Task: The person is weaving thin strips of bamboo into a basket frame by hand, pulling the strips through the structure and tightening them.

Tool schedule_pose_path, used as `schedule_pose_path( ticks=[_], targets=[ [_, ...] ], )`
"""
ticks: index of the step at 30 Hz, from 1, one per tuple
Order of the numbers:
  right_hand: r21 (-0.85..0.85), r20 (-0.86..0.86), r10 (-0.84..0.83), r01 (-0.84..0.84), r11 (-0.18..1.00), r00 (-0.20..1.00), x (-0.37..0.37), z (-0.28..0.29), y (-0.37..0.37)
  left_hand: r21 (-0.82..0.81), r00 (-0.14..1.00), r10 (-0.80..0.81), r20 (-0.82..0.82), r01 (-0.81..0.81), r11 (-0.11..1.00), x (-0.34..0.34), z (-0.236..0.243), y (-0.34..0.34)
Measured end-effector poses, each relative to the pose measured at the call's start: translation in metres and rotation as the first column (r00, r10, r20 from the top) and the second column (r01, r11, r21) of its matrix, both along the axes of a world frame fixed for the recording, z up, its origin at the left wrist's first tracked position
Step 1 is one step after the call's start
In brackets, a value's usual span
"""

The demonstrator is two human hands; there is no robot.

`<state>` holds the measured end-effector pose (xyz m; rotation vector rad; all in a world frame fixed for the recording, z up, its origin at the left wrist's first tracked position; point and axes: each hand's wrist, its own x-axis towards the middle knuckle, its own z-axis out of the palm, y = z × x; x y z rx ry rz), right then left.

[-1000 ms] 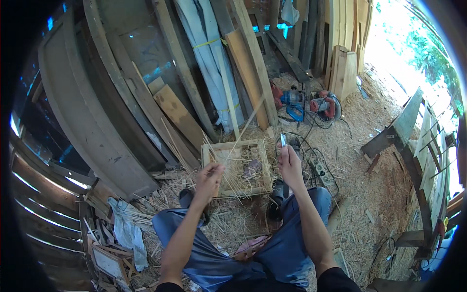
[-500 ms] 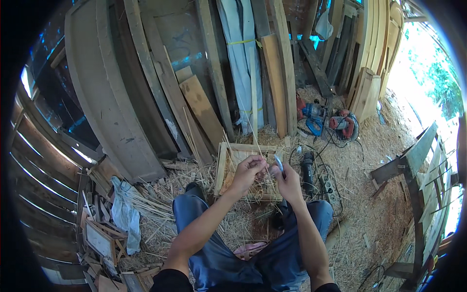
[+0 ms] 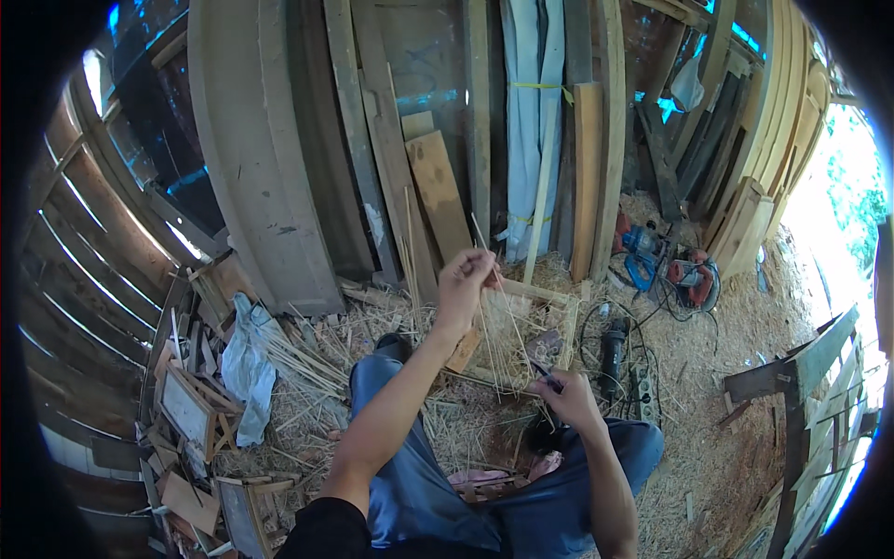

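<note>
My left hand [image 3: 466, 279] is raised above a shallow wooden crate [image 3: 568, 312], its fingers pinched on a thin pale strip [image 3: 479, 229] that slants down toward my right hand. My right hand [image 3: 568, 401] grips a knife [image 3: 546, 374] low by the crate's near right side, close to the strip's lower part. Loose thin strips and shavings lie in and around the crate, with a small brown board [image 3: 463, 349] at its near left.
Planks [image 3: 438, 186] and wrapped pale lengths [image 3: 531, 149] lean on the wall ahead. Power tools [image 3: 694, 278], a dark cylindrical tool [image 3: 612, 359] and a power strip [image 3: 644, 396] lie on the right. Scrap frames [image 3: 186, 410] and plastic sheeting [image 3: 250, 373] are piled left; a slatted wooden structure [image 3: 819, 401] stands right.
My hands came together over the crate, then parted: the left moved up and away, the right down toward me along the strip. The view has also shifted.
</note>
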<state>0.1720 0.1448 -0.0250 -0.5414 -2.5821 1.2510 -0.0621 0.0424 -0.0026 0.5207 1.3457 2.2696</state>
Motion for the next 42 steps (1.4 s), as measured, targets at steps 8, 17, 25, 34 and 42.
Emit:
schedule_pose_path(
  ticks=[8,17,25,34,42],
  targets=[
    [-0.041,0.124,-0.016,0.022,0.999,0.992,0.006,0.005,0.002,0.026,0.997,0.054,-0.058,-0.053,0.998,-0.002,0.016,-0.016],
    [-0.040,0.101,-0.022,0.026,0.999,0.995,-0.003,0.011,-0.003,-0.053,0.984,-0.166,-0.065,0.162,0.985,0.036,0.001,0.004],
    [-0.473,-0.261,-0.257,0.109,0.874,0.931,-0.004,0.014,0.025,-0.347,0.850,-0.282,-0.445,0.127,0.929,0.080,-0.011,0.014],
    [-0.807,-0.216,-0.346,0.032,0.589,0.913,0.015,0.046,0.042,-0.472,0.640,-0.382,-0.667,0.034,0.881,0.097,0.003,0.012],
    [-0.858,-0.176,-0.352,0.032,0.512,0.919,0.015,0.045,0.035,-0.468,0.626,-0.358,-0.693,-0.013,0.884,0.091,0.012,0.008]
  ],
)
